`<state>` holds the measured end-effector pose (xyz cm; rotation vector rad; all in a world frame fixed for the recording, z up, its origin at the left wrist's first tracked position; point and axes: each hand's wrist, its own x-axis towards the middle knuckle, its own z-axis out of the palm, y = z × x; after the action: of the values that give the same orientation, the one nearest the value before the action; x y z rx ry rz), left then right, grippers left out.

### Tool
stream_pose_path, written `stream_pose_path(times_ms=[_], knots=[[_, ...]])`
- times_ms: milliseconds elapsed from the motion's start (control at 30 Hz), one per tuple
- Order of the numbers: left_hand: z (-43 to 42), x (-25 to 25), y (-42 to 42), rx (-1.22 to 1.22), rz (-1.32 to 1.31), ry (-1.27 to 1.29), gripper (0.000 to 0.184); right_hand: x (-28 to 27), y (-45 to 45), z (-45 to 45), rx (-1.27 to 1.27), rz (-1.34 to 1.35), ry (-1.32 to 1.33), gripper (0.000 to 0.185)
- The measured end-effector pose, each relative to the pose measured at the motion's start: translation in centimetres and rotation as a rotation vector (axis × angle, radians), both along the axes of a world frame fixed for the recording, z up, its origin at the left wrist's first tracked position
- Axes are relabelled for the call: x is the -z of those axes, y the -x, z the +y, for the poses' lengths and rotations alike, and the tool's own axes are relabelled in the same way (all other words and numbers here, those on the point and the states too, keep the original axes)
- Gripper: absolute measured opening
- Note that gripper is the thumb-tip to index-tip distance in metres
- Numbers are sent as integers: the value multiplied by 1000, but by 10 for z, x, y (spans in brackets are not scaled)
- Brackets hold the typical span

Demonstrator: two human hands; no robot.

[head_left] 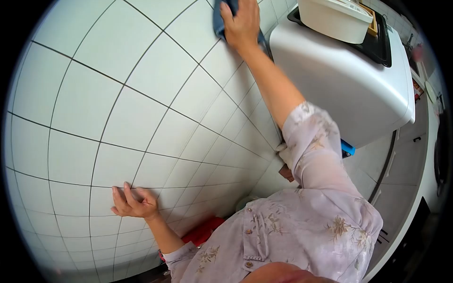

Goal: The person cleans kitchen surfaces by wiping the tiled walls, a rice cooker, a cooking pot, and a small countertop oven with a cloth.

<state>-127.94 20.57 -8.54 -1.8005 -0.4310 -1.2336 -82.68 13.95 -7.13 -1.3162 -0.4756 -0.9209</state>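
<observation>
A white tub point(335, 21) sits on a black tray point(380, 53), right of our right hand's point(243, 28) fingers. Dark blue cloth point(218, 22) is under them; we can't tell their grip. Our left hand's point(135, 205) fingers are apart.

- Blue cloth point(219, 22): dark, creased, under my right hand point(243, 23), up against the wall. Top end cut off by the frame; a loose edge shows on each side of my hand.
- Tiled wall point(134, 118): white square tiles, dark grout lines, runs past my left hand point(134, 203).
</observation>
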Motion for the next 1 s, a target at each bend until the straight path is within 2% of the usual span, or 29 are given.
stream_pose_path(times_ms=[67, 100, 133, 167, 200, 233, 300, 433, 533, 633, 667, 700, 733, 800, 900, 967, 1000], knots=[[-1, 0, -1, 5, -2, 5, 31, 36, 25, -4, 9, -26, 104, 50], [-2, -1, -2, 4, -6, 4, 31, 56, 50, -11, -43, 50, 216, 51], [-3, -2, -4, 16, -12, 5, 31, 92, 71, -6, -159, 32, 197, 56], [-5, -1, -5, 26, -18, 8, 32, 124, 85, -6, -254, -99, 207, 61], [-5, 0, -5, 22, -23, 10, 32, 126, 98, -14, -272, -211, 314, 63], [-4, -1, -5, 34, -16, 12, 32, 111, 97, -16, -277, -212, 313, 63], [-3, -2, -3, 35, -5, 14, 32, 64, 87, -14, -188, -428, 311, 58], [-6, -1, -4, 15, -9, 40, 32, -79, 68, -19, -82, -627, 184, 54], [-5, -1, -4, 14, -9, 33, 31, -122, 73, 1, -89, -489, 50, 58], [-1, 0, -2, -16, -15, 36, 32, -83, 99, 1, -85, -459, 86, 60], [-1, -1, -5, 17, -23, 31, 31, -58, 109, -3, -142, -441, 174, 61], [-3, -1, -5, 46, -29, 32, 30, -23, 113, 5, -207, -436, 191, 57], [-2, -1, -4, 44, -26, 34, 32, 9, 124, 5, -159, -410, 171, 58], [-2, 0, -5, 21, -26, 48, 31, 81, 149, -3, -188, -273, 352, 60], [-2, 0, -1, 44, -5, 56, 32, 185, 190, 1, -227, -226, 405, 61], [2, -3, 2, 85, 23, 64, 33, 174, 200, 5, -216, -167, 377, 62], [4, -5, 6, 173, 39, 73, 35, 145, 203, 3, -262, -160, 344, 61]])
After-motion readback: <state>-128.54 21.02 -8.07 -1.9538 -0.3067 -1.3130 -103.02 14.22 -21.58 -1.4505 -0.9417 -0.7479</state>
